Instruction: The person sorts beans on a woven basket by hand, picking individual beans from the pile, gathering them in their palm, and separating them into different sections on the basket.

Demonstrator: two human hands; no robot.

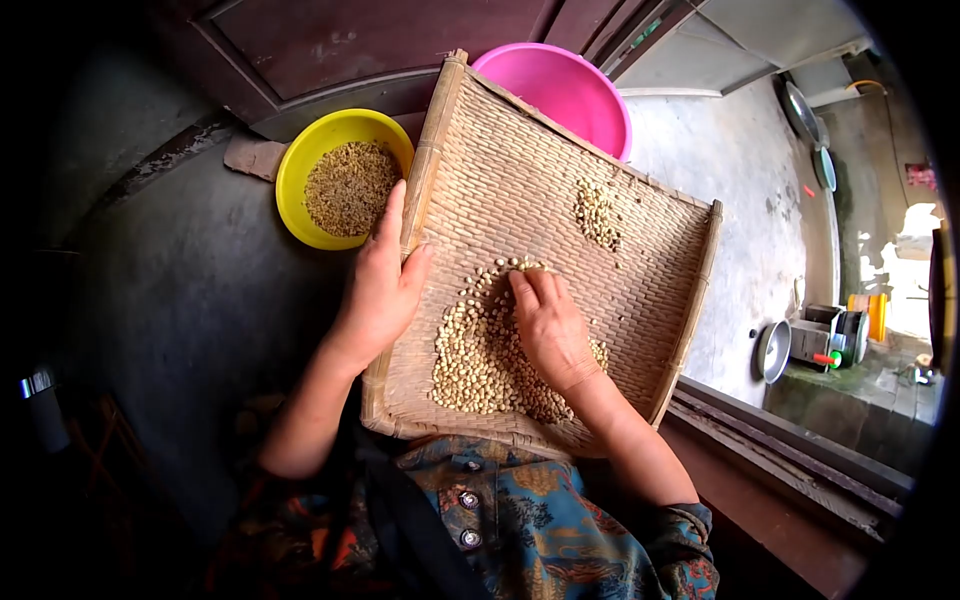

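Beans (478, 358) lie beneath the right fingers (531, 284).

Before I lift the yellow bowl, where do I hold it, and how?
I'd come from above, on the left, because the woven tray crowds the right side. Put your hands on opposite parts of the yellow bowl's round rim. Keep it level: it's open, so the small bits might spill.

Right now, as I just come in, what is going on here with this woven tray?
The person's left hand rests against the side edge of the woven tray, and the right hand has its fingertips at the top of a large pile of beans. A smaller group of beans lies apart. Beyond the tray are a yellow bowl and a pink basin.
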